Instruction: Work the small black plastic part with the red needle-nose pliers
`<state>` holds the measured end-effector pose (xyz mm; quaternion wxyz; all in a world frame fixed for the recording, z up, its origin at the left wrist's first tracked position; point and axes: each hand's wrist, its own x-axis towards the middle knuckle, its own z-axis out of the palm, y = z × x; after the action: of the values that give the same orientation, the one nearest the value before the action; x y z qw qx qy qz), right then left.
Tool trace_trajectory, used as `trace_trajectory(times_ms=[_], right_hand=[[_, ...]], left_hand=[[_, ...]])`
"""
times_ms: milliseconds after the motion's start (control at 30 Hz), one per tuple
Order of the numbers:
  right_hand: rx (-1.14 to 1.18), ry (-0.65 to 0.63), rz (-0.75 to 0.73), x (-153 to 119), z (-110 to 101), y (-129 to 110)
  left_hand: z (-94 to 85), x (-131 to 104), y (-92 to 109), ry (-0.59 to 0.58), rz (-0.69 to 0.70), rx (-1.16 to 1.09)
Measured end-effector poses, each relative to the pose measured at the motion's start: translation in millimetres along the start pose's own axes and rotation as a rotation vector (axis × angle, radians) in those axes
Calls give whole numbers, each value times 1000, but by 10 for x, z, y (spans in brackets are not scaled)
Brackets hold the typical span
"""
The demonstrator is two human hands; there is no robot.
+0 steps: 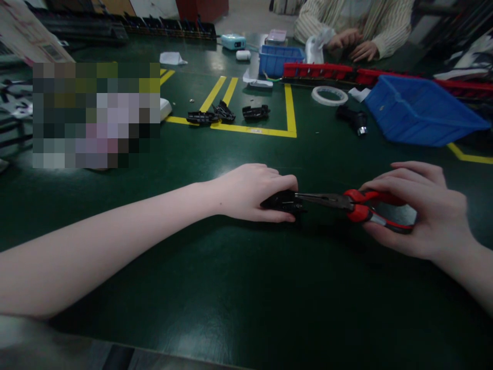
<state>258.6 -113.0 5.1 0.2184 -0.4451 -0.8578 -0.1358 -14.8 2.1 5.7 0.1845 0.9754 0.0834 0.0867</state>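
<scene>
My left hand is closed around a small black plastic part, holding it low over the green table. In my right hand is a pair of red-handled needle-nose pliers, pointing left. The tips of the pliers meet the right end of the black part; whether they grip a piece of it I cannot tell. My right fingers wrap round the handles. Farther back, similar black parts lie within yellow tape lines.
At the right stands a large blue bin, with a black tool with a metal end and a tape roll beside it. A smaller blue basket and red rail are behind. Across the table sits a person.
</scene>
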Motion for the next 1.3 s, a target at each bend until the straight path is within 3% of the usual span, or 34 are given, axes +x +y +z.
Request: trace_trajectory(times_ms=[700,967,1167,1300], right_hand=[[-139,-37,-26,-58,-46,162],[-147,-114,42,-106,-1,303],[-1,-223,241,-96,75,332],[44,-259,281,-95,-16,280]], left_hand=[[5,-9,-3,4,29,4],[-34,-29,-7,-29,8,-82],[-83,-49,-32,-67,-27,-155],[-110,-45,-50,-69,-63,-223]])
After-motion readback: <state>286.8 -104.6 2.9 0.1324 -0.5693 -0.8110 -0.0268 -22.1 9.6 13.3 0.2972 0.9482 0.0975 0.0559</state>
